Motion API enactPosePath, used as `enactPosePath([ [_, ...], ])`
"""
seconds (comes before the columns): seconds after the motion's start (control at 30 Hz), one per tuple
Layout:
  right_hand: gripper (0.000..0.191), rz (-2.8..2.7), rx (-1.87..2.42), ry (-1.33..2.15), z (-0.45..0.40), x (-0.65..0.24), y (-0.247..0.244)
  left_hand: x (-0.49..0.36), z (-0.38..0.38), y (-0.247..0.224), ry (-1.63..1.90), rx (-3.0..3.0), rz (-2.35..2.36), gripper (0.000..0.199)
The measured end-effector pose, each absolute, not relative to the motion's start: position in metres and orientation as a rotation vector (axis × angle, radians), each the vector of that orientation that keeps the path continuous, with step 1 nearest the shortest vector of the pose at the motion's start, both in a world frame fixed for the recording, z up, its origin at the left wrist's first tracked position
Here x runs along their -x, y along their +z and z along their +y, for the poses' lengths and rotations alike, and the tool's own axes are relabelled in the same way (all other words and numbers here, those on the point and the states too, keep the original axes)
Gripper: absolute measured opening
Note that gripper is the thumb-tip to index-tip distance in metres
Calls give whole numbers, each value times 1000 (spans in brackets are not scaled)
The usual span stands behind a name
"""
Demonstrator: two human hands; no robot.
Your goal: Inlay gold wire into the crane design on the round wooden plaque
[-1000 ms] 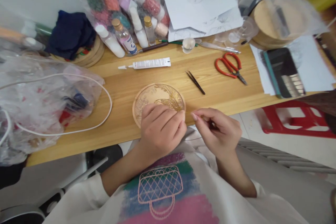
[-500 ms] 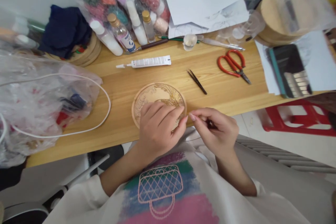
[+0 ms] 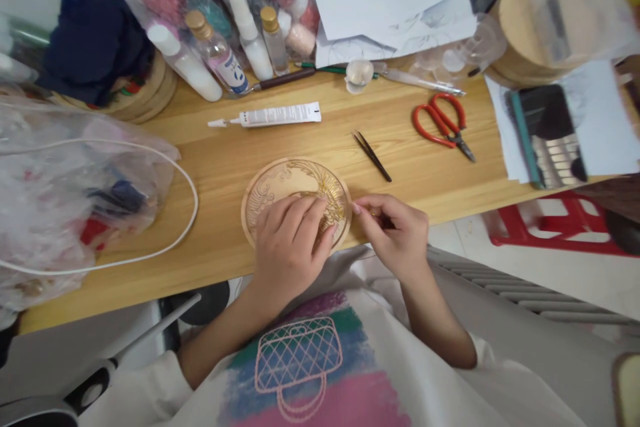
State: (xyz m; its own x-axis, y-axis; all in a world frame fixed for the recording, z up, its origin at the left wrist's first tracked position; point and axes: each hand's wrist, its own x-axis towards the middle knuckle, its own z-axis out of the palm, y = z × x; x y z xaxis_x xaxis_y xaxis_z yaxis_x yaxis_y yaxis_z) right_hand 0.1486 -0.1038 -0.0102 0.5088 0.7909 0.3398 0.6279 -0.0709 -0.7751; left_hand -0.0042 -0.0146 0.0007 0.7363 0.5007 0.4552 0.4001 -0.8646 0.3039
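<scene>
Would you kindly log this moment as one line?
left hand: over carved round plaque | right hand: thumb and forefinger pinched near its rim | tweezers, red-handled snips: lying on table

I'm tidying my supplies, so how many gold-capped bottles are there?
2: the labelled bottle and, to its right, the slimmer bottle, both beyond the white tube. Others may be hidden behind.

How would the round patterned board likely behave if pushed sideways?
The round board probably slides rather than tips, since it appears flat on the table. It looks stiff, with an even rim. The left hand over it might check sliding.
</scene>
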Motion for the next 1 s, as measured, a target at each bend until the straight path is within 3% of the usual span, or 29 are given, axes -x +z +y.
enactPosePath([
  [1.0, 3, -1206, 1923, 311, -106, -145, -5, 6, -16, 0, 687, -2735, 665, 27],
])
